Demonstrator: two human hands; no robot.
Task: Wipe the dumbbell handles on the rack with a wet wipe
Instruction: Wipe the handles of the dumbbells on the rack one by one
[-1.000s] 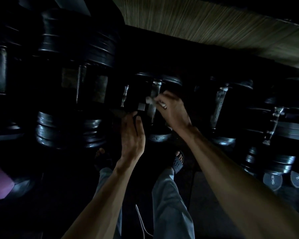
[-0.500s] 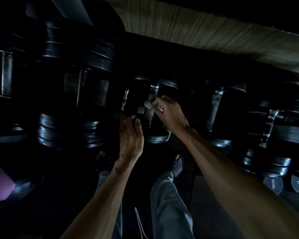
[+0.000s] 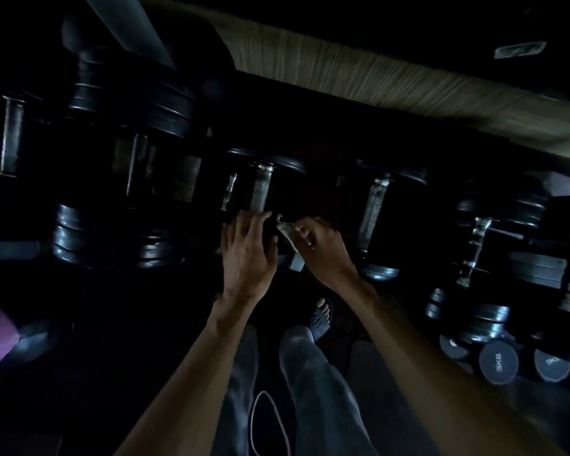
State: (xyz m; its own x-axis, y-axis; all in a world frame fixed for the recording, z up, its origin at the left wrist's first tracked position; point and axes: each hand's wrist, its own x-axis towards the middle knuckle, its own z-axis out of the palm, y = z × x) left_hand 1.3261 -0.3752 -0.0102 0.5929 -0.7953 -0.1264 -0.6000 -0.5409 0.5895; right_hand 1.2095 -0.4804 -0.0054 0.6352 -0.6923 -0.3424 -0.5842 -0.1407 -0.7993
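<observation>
Dumbbell handle (image 3: 260,189) on the dim rack, just beyond both hands. Wet wipe (image 3: 286,232) pinched in right hand (image 3: 323,250) fingers; left hand (image 3: 249,255) fingers loosely spread, steadying. Best wrapped fully round, stroked end to end.

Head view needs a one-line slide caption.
Right hand pinches a wet wipe near a racked dumbbell handle; left hand rests alongside.

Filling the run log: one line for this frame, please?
phase: wiping | right hand: pinches wipe | left hand: on dumbbell, grip unclear | wipe: at near end of handle | light: dim
</observation>
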